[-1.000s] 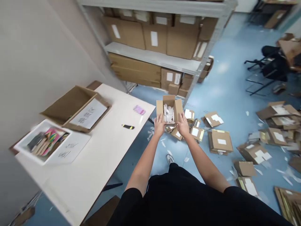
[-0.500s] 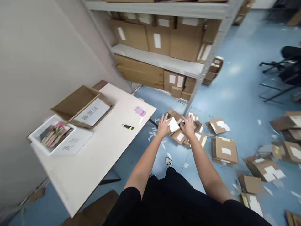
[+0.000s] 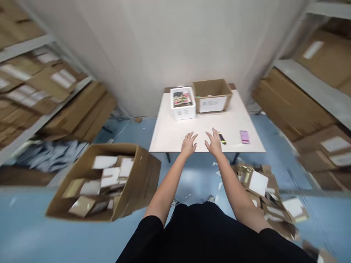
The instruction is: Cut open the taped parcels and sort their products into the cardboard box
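Note:
Both my hands are stretched out in front of me over the near edge of a white table [image 3: 175,135]. My left hand [image 3: 188,143] is open, fingers spread, holding nothing. My right hand [image 3: 213,141] is open too, and empty, just left of a black and yellow marker [image 3: 221,138] lying on the table. A pink phone [image 3: 244,136] lies further right. At the table's far side stand a white box [image 3: 182,102] of colourful items and an open brown carton [image 3: 212,95] with a paper label.
A large open carton [image 3: 134,182] full of small flat boxes sits on the blue floor at my left. Several small cardboard boxes [image 3: 263,190] lie scattered on the floor at my right. Shelving with brown cartons [image 3: 296,106] flanks both sides.
I have let go of the small box onto the floor pile and turned left to face the table. Both hands, now empty, reach toward its near edge.

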`<state>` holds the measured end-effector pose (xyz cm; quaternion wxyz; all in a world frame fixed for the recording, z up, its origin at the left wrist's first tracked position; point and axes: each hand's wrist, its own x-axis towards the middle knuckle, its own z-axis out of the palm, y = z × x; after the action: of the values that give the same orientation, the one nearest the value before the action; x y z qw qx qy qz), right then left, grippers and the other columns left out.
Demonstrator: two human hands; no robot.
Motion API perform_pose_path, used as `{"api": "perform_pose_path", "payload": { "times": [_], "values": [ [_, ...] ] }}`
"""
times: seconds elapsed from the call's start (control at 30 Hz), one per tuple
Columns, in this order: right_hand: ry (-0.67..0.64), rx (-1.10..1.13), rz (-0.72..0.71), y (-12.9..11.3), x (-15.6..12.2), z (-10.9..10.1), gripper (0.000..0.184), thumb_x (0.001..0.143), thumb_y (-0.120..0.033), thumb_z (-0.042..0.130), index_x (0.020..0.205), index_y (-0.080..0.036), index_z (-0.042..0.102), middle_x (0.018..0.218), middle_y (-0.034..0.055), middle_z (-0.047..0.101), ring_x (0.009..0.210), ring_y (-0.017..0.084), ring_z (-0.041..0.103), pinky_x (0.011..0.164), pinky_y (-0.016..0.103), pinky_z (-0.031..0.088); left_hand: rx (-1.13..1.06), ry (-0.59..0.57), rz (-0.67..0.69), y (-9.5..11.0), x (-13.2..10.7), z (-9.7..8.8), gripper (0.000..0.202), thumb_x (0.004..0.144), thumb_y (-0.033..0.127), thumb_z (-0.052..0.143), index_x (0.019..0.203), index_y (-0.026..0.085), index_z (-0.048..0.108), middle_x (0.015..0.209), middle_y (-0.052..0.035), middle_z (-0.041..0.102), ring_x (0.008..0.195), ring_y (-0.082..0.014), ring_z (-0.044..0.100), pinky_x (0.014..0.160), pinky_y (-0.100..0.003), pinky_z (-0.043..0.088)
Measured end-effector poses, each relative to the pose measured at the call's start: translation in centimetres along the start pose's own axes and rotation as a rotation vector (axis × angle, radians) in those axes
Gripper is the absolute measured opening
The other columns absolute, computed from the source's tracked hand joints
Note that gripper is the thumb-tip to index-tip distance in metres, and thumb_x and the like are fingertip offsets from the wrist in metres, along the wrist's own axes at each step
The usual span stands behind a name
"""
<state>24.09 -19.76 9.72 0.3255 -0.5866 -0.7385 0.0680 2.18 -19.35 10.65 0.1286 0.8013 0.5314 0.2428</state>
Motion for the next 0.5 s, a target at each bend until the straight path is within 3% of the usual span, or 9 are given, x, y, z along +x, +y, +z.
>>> {"api": "perform_pose_path", "payload": {
  "times": [0.13,0.27,0.4,0.5],
  "values": [
    [-0.160,0.099,-0.237,-13.0,4.4,10.3,0.063,0.094,-0.023,0.063,0.156,-0.023,0.055,0.179,0.0118,0.021,0.163,0.041,0.023,0.126,0.067,0.035,0.043,0.133,-0.250,-11.8,-7.8,-8.0,0.065,0.094,0.018,0.063,0.157,0.025,0.053,0.169,-0.0116,0.044,0.157,-0.0330,0.037,0.130,-0.055,0.037],
    [-0.331,0.190,-0.425,-26.8,5.4,20.1,0.061,0.095,-0.023,0.063,0.156,-0.022,0.056,0.180,0.0123,0.019,0.163,0.040,0.023,0.127,0.064,0.035,0.091,0.240,-0.481,-22.2,-17.6,-15.7,0.065,0.093,0.019,0.063,0.158,0.024,0.053,0.168,-0.0119,0.045,0.156,-0.0326,0.038,0.130,-0.055,0.035],
    [-0.490,0.261,-0.591,-38.5,4.6,28.2,0.063,0.095,-0.022,0.062,0.158,-0.022,0.054,0.180,0.0111,0.020,0.164,0.039,0.023,0.128,0.062,0.034,0.136,0.329,-0.692,-29.9,-27.1,-21.4,0.064,0.093,0.018,0.063,0.157,0.021,0.053,0.166,-0.0139,0.046,0.155,-0.0316,0.040,0.131,-0.053,0.034],
    [-0.589,0.302,-0.675,-44.8,3.9,32.9,0.065,0.094,-0.022,0.063,0.159,-0.024,0.053,0.180,0.0104,0.021,0.164,0.039,0.022,0.129,0.064,0.032,0.143,0.361,-0.871,-33.5,-32.9,-23.4,0.066,0.092,0.018,0.065,0.156,0.021,0.053,0.166,-0.0144,0.047,0.154,-0.0329,0.040,0.130,-0.053,0.035]
  ]
}}
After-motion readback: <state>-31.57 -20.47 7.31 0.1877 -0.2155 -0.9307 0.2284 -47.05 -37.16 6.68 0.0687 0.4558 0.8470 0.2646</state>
